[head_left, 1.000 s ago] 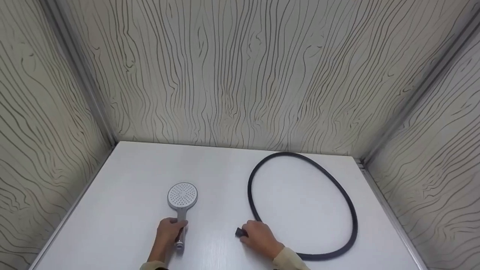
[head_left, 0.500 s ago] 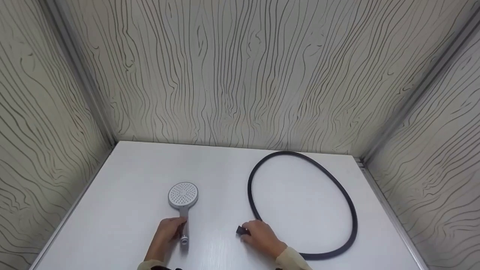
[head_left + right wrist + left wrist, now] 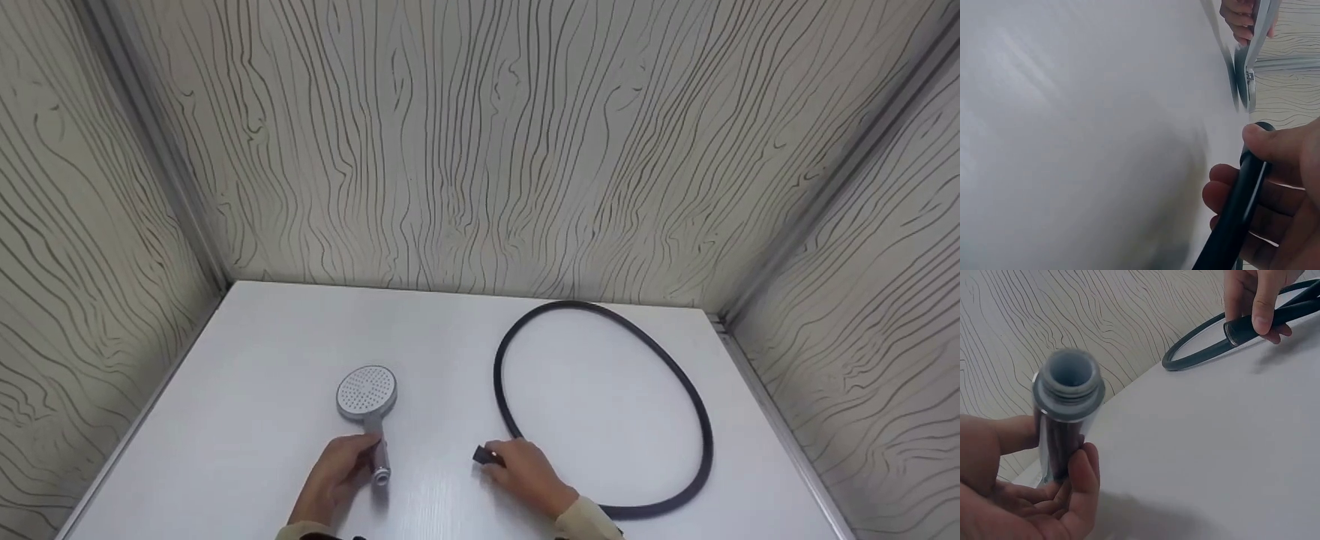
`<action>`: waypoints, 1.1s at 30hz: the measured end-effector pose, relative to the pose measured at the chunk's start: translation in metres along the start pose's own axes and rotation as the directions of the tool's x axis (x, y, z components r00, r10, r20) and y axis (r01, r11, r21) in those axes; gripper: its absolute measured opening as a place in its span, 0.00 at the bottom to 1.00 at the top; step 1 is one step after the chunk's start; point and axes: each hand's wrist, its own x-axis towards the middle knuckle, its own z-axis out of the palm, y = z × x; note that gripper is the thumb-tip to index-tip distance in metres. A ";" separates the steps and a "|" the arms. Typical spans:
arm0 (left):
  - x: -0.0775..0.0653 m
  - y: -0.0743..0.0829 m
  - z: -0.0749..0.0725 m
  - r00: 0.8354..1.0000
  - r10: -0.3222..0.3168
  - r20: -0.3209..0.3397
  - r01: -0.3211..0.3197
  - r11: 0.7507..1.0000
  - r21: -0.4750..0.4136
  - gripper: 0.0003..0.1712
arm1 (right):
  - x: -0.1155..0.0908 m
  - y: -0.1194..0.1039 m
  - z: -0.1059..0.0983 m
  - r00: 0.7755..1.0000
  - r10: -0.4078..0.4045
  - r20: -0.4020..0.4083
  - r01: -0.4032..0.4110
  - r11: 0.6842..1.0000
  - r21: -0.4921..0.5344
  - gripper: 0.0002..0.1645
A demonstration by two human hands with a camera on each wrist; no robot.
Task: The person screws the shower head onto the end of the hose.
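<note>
My left hand (image 3: pixel 337 472) grips the handle of a silver shower head (image 3: pixel 367 391), whose round white spray face is turned up. In the left wrist view the threaded open end of the shower head's handle (image 3: pixel 1069 385) points at the camera, with fingers curled round the shaft. My right hand (image 3: pixel 529 472) pinches the end of a black shower hose (image 3: pixel 705 420). A wider black collar sits at that hose end (image 3: pixel 1256 140), under the thumb in the right wrist view. The handle's end and the hose end are apart, roughly facing each other.
The hose lies in a large loop on the right of the white table (image 3: pixel 255 360). Wood-grain panels (image 3: pixel 450 150) stand behind and at both sides, joined by grey metal corner posts (image 3: pixel 157 142).
The left hand has tilted the shower head, so its threaded end has swung right and up toward the hose end. The right hand has barely moved, still holding the hose.
</note>
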 end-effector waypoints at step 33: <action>-0.014 0.010 0.023 0.987 0.150 -0.053 -0.149 0.988 0.031 0.29 | -0.010 -0.014 -0.020 0.997 -0.036 -0.072 0.034 0.999 -0.021 0.08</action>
